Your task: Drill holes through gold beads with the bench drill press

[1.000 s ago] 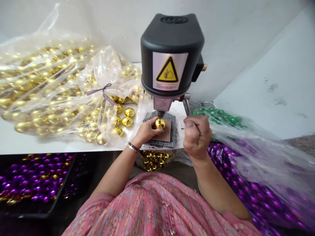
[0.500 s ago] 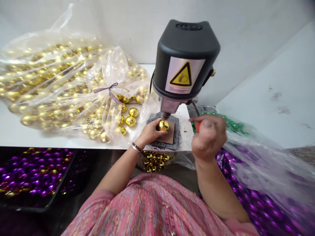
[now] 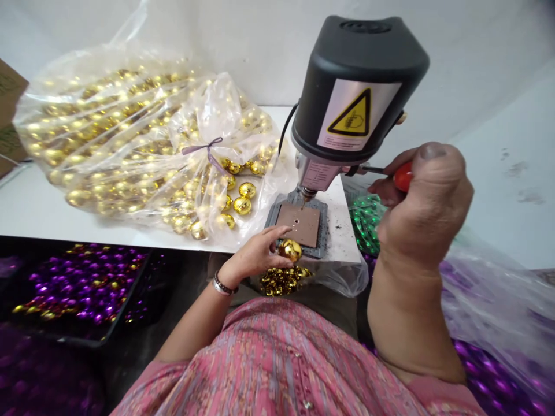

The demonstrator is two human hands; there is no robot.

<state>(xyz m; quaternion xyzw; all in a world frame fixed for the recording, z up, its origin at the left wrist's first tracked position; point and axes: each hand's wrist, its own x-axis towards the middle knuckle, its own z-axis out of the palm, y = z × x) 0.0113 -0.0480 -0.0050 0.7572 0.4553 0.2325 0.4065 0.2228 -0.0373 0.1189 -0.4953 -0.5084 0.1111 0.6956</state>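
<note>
A gold ball [image 3: 290, 250] is at the fingertips of my left hand [image 3: 261, 252], over the front edge of the base plate, with thumb and fingers around its left side. My right hand [image 3: 427, 199] is wrapped round the red knob [image 3: 403, 177] of the lever on the black drill press [image 3: 358, 86]. Below the chuck [image 3: 308, 193], whose thin bit points down, lies a brown board [image 3: 299, 224] with a small hole, on the grey base [image 3: 322, 231]. Several loose gold balls [image 3: 242, 205] rest left of the drill.
A large clear bag of gold balls [image 3: 117, 138] covers the white table [image 3: 26, 214]. Gold balls [image 3: 284, 281] lie below its front edge. A black crate of purple balls [image 3: 87, 283] stands lower left. Green [image 3: 366, 222] and purple balls [image 3: 498, 370] are on the right.
The gold ball has come off the board toward me in my left hand. My right hand has risen with the lever knob, and the bit is clear of the ball. The view has shifted.
</note>
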